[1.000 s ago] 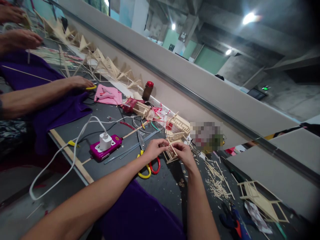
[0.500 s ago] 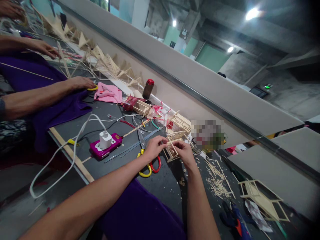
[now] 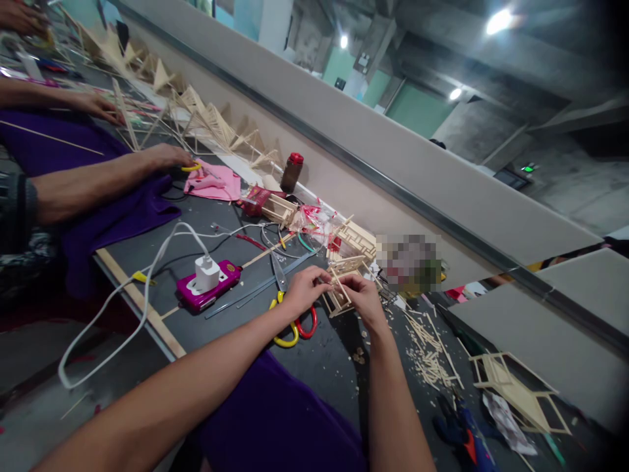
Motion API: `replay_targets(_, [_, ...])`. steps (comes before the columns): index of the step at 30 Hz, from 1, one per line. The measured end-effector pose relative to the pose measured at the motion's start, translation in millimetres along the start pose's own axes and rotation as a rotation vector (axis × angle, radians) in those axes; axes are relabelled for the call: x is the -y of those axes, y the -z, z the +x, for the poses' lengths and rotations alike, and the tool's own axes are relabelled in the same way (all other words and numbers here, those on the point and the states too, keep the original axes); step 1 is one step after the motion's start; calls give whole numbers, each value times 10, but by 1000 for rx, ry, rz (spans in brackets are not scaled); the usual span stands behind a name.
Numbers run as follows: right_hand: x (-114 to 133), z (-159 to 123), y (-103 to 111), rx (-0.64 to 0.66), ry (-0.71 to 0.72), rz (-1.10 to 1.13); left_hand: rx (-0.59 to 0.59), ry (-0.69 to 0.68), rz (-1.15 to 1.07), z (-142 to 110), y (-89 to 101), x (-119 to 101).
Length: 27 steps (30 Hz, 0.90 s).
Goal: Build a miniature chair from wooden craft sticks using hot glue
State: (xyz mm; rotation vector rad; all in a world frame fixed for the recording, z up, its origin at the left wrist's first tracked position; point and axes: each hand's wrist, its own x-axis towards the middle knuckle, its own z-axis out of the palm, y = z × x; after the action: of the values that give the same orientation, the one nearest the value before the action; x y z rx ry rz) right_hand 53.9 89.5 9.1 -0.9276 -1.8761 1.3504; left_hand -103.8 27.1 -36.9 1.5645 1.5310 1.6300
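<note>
I see the left hand (image 3: pixel 305 292) and right hand (image 3: pixel 364 300), both pinched on one wooden frame (image 3: pixel 342 290); one pair of scissors (image 3: pixel 280 275) lies nearby; one bottle (image 3: pixel 291 174) stands beyond.

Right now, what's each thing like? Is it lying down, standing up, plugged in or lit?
Left hand: fingertips at wooden frame, exact grip unclear
Right hand: same, exact grip unclear
Wooden frame: between the hands
Scissors: lying on the table, partly hidden by left wrist
Charger: plugged into purple power strip
Bottle: upright, red cap on
Pink tool: lying on pink cloth
Wood scraps: scattered
Ceiling lamp: lit
</note>
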Motion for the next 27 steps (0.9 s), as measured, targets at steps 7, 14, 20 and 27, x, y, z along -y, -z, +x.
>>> replay_targets(7, [11,-3,-14,-10,-39,28,14,-16,10,-19,5,-41])
replay_targets(14, [14,-8,-9,-7,-29,7,17,-25,12,-28,2,-38])
replay_targets(20, [18,-10,-13,15,-40,7,17,-24,5,-33,-5,-43])
replay_targets(27, [5,-4,-21,4,-59,3,13,-23,5,-40,-3,-51])
